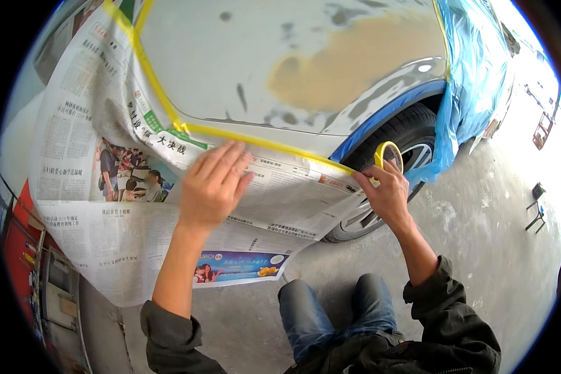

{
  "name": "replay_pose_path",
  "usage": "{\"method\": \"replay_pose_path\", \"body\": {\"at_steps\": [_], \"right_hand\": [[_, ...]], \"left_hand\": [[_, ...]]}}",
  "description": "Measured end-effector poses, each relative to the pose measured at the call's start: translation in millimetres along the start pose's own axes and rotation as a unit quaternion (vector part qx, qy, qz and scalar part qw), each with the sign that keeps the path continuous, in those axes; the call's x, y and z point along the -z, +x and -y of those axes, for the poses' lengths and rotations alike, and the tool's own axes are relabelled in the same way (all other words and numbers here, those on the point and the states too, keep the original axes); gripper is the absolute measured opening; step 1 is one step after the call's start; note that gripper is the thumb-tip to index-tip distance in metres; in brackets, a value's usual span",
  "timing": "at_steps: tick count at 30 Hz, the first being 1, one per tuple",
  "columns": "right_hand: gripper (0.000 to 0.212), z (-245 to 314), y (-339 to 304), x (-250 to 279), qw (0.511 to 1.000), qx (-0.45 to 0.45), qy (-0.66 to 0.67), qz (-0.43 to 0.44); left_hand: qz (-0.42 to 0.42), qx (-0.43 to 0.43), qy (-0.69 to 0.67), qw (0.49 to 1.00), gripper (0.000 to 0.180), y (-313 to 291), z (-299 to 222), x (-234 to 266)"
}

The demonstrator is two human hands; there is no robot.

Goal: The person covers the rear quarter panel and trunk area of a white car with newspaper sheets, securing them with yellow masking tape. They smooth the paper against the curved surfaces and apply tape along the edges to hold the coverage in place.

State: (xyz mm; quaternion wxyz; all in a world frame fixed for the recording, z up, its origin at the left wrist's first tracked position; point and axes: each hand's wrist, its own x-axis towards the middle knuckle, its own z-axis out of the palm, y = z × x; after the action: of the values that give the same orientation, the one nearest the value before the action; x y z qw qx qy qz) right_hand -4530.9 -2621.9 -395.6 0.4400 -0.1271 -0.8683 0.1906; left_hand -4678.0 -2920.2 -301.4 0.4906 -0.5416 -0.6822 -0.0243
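A roll of yellow masking tape [378, 157] is in my right hand [388, 192], with thumb and fingers closed at the right end of a tape strip [274, 145]. That strip runs along the lower edge of a pale car body panel [199, 68] and holds up sheets of newspaper [75, 162]. My left hand [213, 187] lies on the paper just below the strip, its fingers stretched out and pointing up toward the tape. More yellow tape follows the panel's left edge. Sanded marks and a tan filler patch [355, 59] show on the panel.
Right of the panel, the wheel's tyre [411, 128] sits under an arch edged with blue film [371, 118]. Blue plastic sheeting [474, 68] hangs beyond it. A small dark stand [535, 215] is on the concrete floor [474, 249]; red shop equipment [26, 209] stands at far left.
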Motion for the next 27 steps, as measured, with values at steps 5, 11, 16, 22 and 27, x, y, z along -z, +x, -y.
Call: {"method": "replay_pose_path", "body": {"at_steps": [5, 11, 16, 22, 27], "right_hand": [[0.024, 0, 15, 0, 0.999, 0.03, -0.014, -0.019], [0.025, -4, 20, 10, 0.999, 0.047, -0.026, -0.01], [0.023, -3, 18, 20, 0.996, 0.089, -0.012, -0.011], [0.024, -6, 35, -5, 0.996, 0.087, -0.003, -0.024], [0.036, -1, 22, -17, 0.999, 0.025, -0.003, -0.033]], "left_hand": [[0.127, -0.065, 0.012, 0.99, 0.049, 6, -19, -12], [0.196, -0.139, -0.009, 0.971, 0.065, 30, -47, -33], [0.2, -0.121, -0.026, 0.972, 0.069, 36, -60, -37], [0.208, -0.095, -0.002, 0.973, 0.071, 38, -77, -42], [0.182, -0.087, -0.02, 0.979, 0.07, 26, -67, -30]]}}
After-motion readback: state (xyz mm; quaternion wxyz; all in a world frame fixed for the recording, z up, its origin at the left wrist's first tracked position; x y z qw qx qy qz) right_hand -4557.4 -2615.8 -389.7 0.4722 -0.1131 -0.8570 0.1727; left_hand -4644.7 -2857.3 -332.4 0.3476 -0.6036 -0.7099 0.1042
